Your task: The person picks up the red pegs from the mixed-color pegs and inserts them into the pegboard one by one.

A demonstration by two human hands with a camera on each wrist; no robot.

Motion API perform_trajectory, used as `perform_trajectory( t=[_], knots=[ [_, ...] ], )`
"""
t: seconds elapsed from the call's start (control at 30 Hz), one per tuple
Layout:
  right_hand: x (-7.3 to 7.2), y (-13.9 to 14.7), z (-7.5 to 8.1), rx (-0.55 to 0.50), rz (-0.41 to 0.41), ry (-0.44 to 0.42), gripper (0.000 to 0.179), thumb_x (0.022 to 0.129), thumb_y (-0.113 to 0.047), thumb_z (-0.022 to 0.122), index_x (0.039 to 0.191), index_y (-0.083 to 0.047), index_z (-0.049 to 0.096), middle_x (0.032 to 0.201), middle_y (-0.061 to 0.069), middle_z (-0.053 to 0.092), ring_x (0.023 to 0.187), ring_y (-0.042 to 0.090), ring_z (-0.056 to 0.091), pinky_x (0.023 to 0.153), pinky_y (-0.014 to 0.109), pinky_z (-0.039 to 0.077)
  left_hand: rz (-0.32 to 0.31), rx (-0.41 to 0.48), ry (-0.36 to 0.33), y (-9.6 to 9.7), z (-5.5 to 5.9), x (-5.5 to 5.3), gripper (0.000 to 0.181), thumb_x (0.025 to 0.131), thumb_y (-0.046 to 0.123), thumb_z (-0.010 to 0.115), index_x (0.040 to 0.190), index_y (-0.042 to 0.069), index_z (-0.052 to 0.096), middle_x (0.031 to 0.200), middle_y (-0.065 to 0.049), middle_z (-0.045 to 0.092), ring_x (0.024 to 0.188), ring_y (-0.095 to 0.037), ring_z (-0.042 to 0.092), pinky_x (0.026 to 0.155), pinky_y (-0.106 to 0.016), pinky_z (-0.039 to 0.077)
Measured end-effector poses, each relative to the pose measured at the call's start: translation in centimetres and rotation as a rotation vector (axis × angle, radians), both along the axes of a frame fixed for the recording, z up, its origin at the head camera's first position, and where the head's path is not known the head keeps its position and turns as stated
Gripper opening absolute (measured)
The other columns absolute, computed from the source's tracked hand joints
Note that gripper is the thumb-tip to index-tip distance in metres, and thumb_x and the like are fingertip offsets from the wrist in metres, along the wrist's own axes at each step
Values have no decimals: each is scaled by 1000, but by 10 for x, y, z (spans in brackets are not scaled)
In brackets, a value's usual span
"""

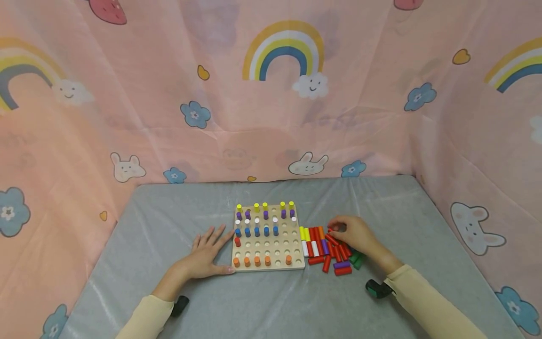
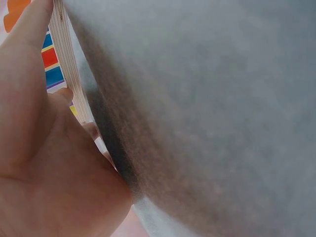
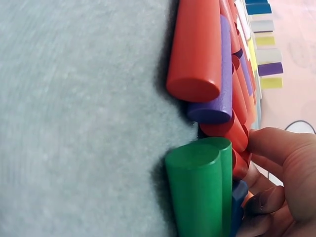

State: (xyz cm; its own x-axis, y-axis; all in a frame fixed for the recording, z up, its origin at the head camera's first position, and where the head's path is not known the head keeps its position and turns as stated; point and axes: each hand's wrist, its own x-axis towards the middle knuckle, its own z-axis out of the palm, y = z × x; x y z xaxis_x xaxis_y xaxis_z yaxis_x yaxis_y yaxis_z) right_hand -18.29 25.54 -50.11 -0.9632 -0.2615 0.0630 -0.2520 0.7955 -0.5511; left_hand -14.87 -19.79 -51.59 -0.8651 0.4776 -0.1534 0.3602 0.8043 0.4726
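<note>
A wooden pegboard on the table bears rows of upright pegs: yellow, purple, white, blue, a single red and orange. My left hand lies at its left side with spread fingers, thumb at the near corner and forefinger at the edge. To the right of the board lies a pile of loose pegs, mostly red, with a purple peg and a green peg near its edge. Over the far right of this pile, my right hand pinches a red peg between thumb and fingers, partly hidden by the hand.
Grey cloth covers the table. Yellow pegs and white pegs lie side by side against the board's right edge. A pink patterned curtain stands behind and at both sides. Each wrist wears a dark camera.
</note>
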Motion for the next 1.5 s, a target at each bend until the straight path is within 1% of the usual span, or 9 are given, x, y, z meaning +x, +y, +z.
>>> perform_trajectory(
  t=[0.13, 0.3, 0.4, 0.67, 0.87, 1.03, 1.23, 1.3, 1.5],
  knots=[
    [-1, 0, -1, 1, 2, -6, 13, 86, -15, 75, 98, -12, 75, 81, -4, 67, 77, 9, 56, 76, 33, 49, -3, -8, 8, 1, -1, 0, 105, 77, 69, 69, 160, 30, 18, 168, -12, 9, 153, -46, 3, 114, -74, 2],
    [-2, 0, -2, 2, 3, -14, 13, 86, -15, 75, 98, -12, 76, 82, -4, 67, 77, 10, 56, 76, 33, 48, -8, 23, 0, 2, 5, 0, 105, 76, 72, 68, 159, 28, 21, 167, -16, 13, 152, -48, 5, 113, -75, 2],
    [-2, 0, -2, 5, -1, -14, 12, 86, -15, 75, 98, -11, 76, 81, -3, 66, 77, 10, 55, 77, 34, 49, -12, 12, -4, 2, 7, 1, 105, 77, 72, 67, 159, 28, 21, 167, -16, 12, 152, -48, 4, 113, -75, 2],
    [-2, 1, 0, -21, -1, 13, 13, 85, -15, 76, 97, -11, 75, 83, -2, 69, 77, 10, 58, 76, 33, 50, -24, 24, 1, 3, 15, 3, 103, 78, 68, 69, 159, 25, 22, 166, -20, 14, 150, -52, 7, 111, -77, 4],
    [-1, 0, 6, -47, -18, 5, 16, 86, -17, 76, 100, -11, 74, 87, 0, 71, 77, 12, 59, 74, 32, 52, -15, 21, -2, 2, 8, 1, 104, 78, 69, 69, 159, 28, 20, 167, -17, 11, 151, -49, 4, 113, -75, 2],
    [1, -1, 9, -55, -19, 5, 16, 87, -18, 75, 101, -12, 73, 92, 1, 73, 82, 14, 62, 80, 38, 55, -1, -14, -1, 0, -1, 0, 104, 78, 67, 71, 160, 31, 17, 169, -11, 8, 154, -44, 1, 115, -73, 1],
    [2, -5, 11, -89, -18, 17, 16, 88, -17, 75, 103, -12, 73, 95, 2, 73, 88, 17, 65, 87, 48, 56, 8, -3, -5, 0, -2, 1, 103, 78, 63, 73, 159, 32, 18, 169, -10, 8, 154, -43, 1, 115, -73, -1],
    [2, -6, 12, -105, -16, 13, 19, 88, -16, 75, 105, -9, 73, 98, 4, 73, 90, 19, 65, 89, 50, 56, 9, -12, -11, 1, 2, 2, 102, 79, 62, 73, 159, 30, 19, 169, -11, 9, 154, -44, 1, 115, -73, 0],
    [3, -11, 15, -128, -18, 0, 20, 89, -15, 74, 108, -7, 73, 100, 6, 72, 92, 20, 63, 93, 52, 55, 12, -13, -14, 2, 2, 2, 102, 79, 62, 73, 159, 28, 19, 169, -10, 8, 154, -43, 0, 116, -73, -1]
  ],
)
